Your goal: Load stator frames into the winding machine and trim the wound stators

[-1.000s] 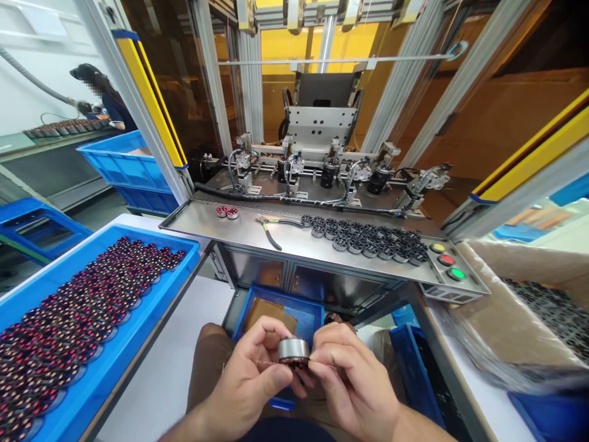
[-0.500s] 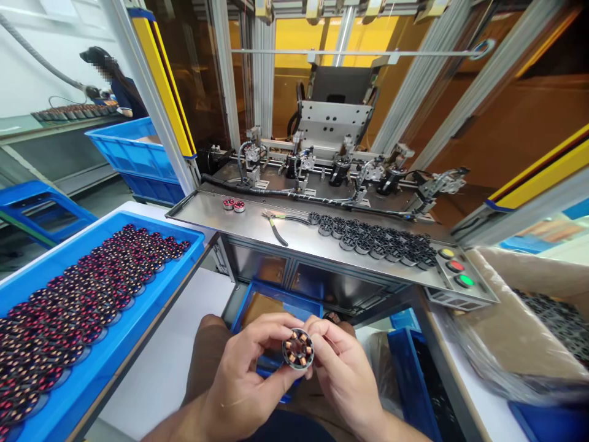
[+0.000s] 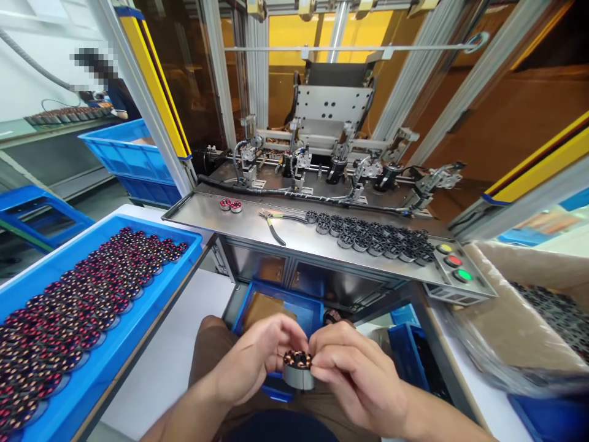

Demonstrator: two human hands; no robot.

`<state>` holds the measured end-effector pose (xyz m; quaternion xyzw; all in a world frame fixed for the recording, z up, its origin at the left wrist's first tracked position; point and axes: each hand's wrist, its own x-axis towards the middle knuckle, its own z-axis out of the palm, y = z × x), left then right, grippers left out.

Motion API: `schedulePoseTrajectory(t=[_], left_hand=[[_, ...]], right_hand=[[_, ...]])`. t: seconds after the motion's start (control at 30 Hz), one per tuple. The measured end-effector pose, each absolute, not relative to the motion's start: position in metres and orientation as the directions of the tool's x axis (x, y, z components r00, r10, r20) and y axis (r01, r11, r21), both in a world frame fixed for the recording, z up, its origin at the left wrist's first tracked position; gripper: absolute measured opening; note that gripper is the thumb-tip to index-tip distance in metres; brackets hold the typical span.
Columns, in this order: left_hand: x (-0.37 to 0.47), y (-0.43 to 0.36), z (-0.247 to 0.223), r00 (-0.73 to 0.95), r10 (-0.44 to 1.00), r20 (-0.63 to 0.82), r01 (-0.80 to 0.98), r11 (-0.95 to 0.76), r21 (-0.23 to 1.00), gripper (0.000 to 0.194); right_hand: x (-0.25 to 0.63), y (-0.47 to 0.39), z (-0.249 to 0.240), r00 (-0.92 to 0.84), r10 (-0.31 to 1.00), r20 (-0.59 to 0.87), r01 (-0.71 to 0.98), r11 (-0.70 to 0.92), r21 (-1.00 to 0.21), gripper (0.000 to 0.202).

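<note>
On a factory line, before a steel desk [image 3: 294, 236] strewn with stators at 12 o'clock, left hand [image 3: 251, 362] and right hand [image 3: 352, 371] pinch one wound stator [image 3: 298, 369] at 6 o'clock, best kept level with fingers off the coils.

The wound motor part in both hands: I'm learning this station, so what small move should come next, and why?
Probably tilt it for a look at the coils. Both the left hand and right hand pinch the motor part over the lap, copper windings facing up, so the coils are open to view.
</note>
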<state>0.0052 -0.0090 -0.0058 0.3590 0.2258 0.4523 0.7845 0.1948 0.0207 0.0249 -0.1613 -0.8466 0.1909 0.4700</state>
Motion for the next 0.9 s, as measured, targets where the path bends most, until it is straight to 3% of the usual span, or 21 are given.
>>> schedulePoseTrajectory(t=[0.1, 0.2, 0.3, 0.43, 0.5, 0.73, 0.9], left_hand=[[0.010, -0.007, -0.009, 0.704, 0.705, -0.090, -0.464, 0.552, 0.693, 0.051], [0.011, -0.008, -0.008, 0.593, 0.796, -0.121, -0.513, 0.489, 0.705, 0.041], [0.009, -0.011, -0.005, 0.464, 0.881, -0.088, -0.578, 0.377, 0.724, 0.045], [0.006, -0.016, -0.006, 0.415, 0.905, -0.094, -0.562, 0.336, 0.755, 0.047], [0.006, -0.018, -0.006, 0.411, 0.906, -0.099, -0.555, 0.335, 0.761, 0.047], [0.007, -0.020, -0.004, 0.398, 0.916, -0.056, -0.577, 0.297, 0.761, 0.046], [0.006, -0.024, -0.003, 0.314, 0.949, 0.023, -0.642, 0.194, 0.742, 0.043]], right_hand=[[0.199, 0.024, 0.029, -0.520, 0.376, 0.767, 0.112, 0.920, -0.375, 0.013], [0.201, 0.025, 0.034, -0.522, 0.311, 0.794, 0.087, 0.946, -0.314, 0.013], [0.205, 0.027, 0.035, -0.539, 0.307, 0.785, 0.065, 0.944, -0.324, 0.011], [0.214, 0.030, 0.031, -0.502, 0.416, 0.758, 0.076, 0.895, -0.440, 0.052], [0.216, 0.033, 0.031, -0.517, 0.435, 0.737, 0.070, 0.880, -0.469, 0.060], [0.205, 0.033, 0.034, -0.561, 0.386, 0.732, 0.023, 0.891, -0.453, 0.025], [0.200, 0.025, 0.039, -0.554, 0.450, 0.701, 0.084, 0.867, -0.490, 0.022]])
